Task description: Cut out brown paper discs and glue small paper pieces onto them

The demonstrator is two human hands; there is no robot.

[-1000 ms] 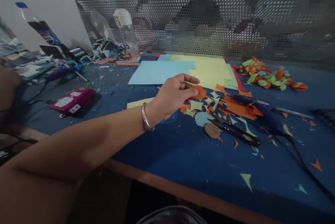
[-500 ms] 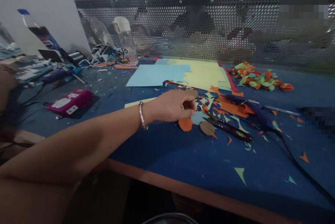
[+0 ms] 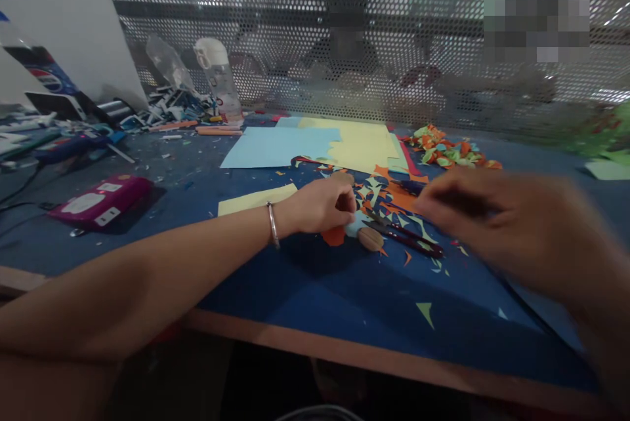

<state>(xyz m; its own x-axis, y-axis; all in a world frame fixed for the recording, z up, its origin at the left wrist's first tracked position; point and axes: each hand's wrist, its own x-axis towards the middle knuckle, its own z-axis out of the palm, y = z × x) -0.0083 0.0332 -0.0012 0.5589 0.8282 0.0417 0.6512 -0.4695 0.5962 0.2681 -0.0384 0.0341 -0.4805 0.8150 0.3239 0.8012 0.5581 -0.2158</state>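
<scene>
My left hand (image 3: 325, 204) is closed in a pinch over the table, beside an orange paper disc (image 3: 333, 236) and a light blue paper piece (image 3: 352, 229); what its fingertips hold is too small to make out. A tan round piece (image 3: 370, 239) lies just right of them, next to dark scissors (image 3: 408, 237). Blurred by motion, my right hand (image 3: 502, 231) hovers above the right side, its thumb and fingers near the blue glue gun (image 3: 411, 187), which it partly hides. Whether it holds anything cannot be seen.
Blue sheets (image 3: 280, 147) and yellow sheets (image 3: 361, 142) lie at the back, with paper flowers (image 3: 455, 153) to their right. A magenta box (image 3: 103, 201), a white-capped bottle (image 3: 221, 80) and a cola bottle (image 3: 42, 67) stand left. Paper scraps are scattered around the scissors.
My right hand has come into view from the right. My left hand keeps its pinch near the orange disc. The view has shifted to the right.
</scene>
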